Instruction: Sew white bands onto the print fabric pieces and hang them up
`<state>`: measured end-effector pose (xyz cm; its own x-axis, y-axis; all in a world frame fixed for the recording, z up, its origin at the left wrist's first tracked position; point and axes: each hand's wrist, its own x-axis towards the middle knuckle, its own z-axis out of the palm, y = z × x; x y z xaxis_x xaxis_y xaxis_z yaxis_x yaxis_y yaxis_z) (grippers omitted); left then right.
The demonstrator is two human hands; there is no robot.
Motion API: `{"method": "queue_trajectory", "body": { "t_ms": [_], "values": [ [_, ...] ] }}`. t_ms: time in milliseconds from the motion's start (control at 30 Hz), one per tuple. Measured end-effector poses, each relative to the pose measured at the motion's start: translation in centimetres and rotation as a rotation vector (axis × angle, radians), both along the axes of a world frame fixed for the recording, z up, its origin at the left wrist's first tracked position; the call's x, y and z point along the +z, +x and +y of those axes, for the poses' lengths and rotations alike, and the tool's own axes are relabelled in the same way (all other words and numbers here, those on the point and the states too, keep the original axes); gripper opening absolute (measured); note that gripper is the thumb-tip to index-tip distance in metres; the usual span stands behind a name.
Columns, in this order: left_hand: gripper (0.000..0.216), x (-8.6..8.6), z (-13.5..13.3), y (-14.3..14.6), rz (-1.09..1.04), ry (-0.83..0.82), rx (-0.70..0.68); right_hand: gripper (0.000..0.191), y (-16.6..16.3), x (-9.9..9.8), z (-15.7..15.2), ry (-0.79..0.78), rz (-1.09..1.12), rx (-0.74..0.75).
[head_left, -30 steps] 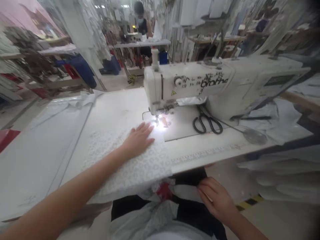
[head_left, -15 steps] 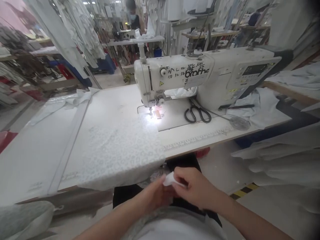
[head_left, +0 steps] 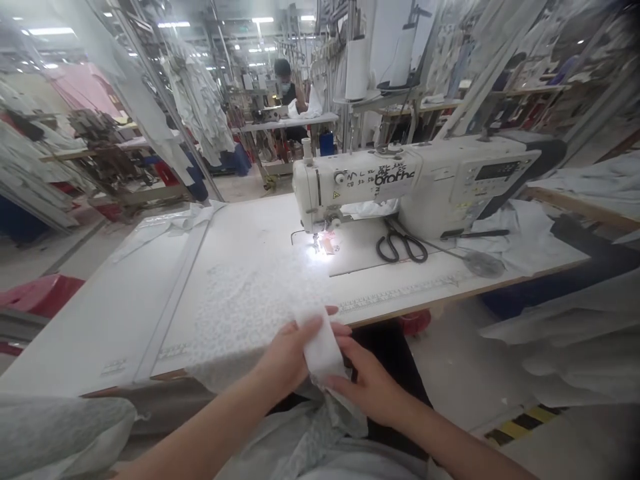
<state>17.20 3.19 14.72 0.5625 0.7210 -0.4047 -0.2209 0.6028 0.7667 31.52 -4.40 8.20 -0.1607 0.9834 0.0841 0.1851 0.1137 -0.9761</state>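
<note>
Between my hands, just off the table's front edge, is a white fabric band [head_left: 321,347], held roughly upright. My left hand [head_left: 293,350] grips its upper left side, thumb on top and fingers behind. At its lower right edge, my right hand [head_left: 367,383] pinches the band between thumb and fingers. Thin pale fabric hangs below it over my lap. A pale leopard-print fabric piece [head_left: 245,303] lies on the table and drapes over the front edge. Its far corner reaches the lit needle area of the sewing machine [head_left: 360,180].
Black-handled scissors [head_left: 401,247] lie on the machine bed. A printed ruler strip [head_left: 400,290] runs along the table's front. White cloth [head_left: 520,233] is heaped at the right. Thread cones [head_left: 357,70] stand behind the machine. Another person [head_left: 285,87] sits at a machine farther back.
My hands have risen towards the table edge, and the white band is now spread flat between them instead of bunched. The camera view has tilted up.
</note>
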Motion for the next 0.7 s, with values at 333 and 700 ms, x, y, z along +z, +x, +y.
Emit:
{"method": "queue_trajectory", "body": {
  "t_ms": [333, 700],
  "values": [
    [0.038, -0.5, 11.7, -0.5, 0.543, 0.579, -0.196, 0.037, -1.7, -5.9, -1.5, -0.174, 0.166, -0.180],
    [0.023, -2.2, 18.9, 2.5, 0.933, 1.101, -0.137, 0.032, -0.4, -7.6, 2.8, 0.030, -0.039, -0.159]
  ]
}}
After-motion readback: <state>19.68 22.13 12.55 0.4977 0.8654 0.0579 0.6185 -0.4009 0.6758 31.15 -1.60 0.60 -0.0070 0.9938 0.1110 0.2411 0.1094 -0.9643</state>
